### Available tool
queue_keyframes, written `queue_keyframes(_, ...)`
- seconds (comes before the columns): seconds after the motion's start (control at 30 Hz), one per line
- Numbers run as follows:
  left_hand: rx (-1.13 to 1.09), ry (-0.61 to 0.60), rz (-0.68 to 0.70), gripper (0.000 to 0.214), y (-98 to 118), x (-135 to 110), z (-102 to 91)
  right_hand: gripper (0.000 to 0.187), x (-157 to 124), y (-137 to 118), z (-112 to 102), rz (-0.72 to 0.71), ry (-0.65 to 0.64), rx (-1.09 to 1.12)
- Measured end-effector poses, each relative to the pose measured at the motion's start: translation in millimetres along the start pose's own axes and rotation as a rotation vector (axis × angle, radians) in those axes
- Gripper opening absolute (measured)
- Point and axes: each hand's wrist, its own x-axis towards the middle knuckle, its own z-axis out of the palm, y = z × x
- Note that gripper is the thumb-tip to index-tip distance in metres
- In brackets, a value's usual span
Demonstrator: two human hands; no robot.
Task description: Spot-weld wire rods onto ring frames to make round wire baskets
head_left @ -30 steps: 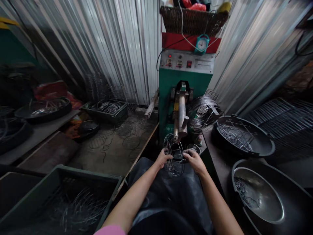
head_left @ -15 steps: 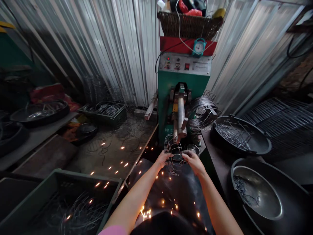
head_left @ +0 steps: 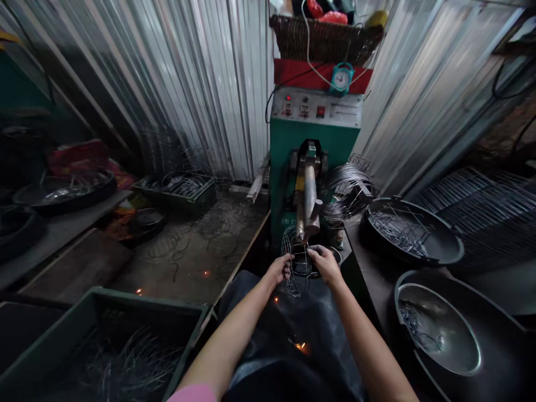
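A round frame of thin bent wire hangs in front of the green spot welding machine, just beneath its electrode tip. My left hand is closed on the left side of the wire frame. At the frame's right side, my right hand pinches a wire with thumb and forefinger close to the electrode. Behind the hands, a dark round pan shows in part. A few glowing sparks lie over the dark apron on my lap.
A green crate of loose wires stands at front left, a smaller wire-filled crate behind it. On the right sit a black pan of short wires and a metal bowl. Coiled wire hangs beside the machine.
The shower of sparks has mostly died out. My right hand has shifted slightly left and up along the wire frame, while my left hand stays nearly in place.
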Motion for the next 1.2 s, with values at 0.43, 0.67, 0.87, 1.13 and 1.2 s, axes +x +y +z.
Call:
queue_keyframes(0.43, -0.112, -0.030, -0.068, 0.028, -10, -5, 3.9, 0.039, -12, 7, -10, 0.118, -0.089, 0.052)
queue_keyframes(0.67, -0.087, 0.015, -0.113, 0.025, 3, -8, 4.8, 0.035, -17, 9, -11, 0.117, -0.120, 0.089)
queue_keyframes(0.87, -0.061, 0.035, -0.133, 0.027, 10, -11, 6.6, 0.035, -20, 6, -9, 0.117, -0.109, 0.067)
queue_keyframes(1.13, -0.101, 0.066, -0.219, 0.040, 12, -16, 8.5, 0.025, -42, 17, -13, 0.122, -0.187, 0.015)
queue_keyframes(1.2, -0.107, 0.085, -0.245, 0.043, 17, -14, 10.1, 0.026, -33, 15, -9, 0.102, -0.144, 0.059)
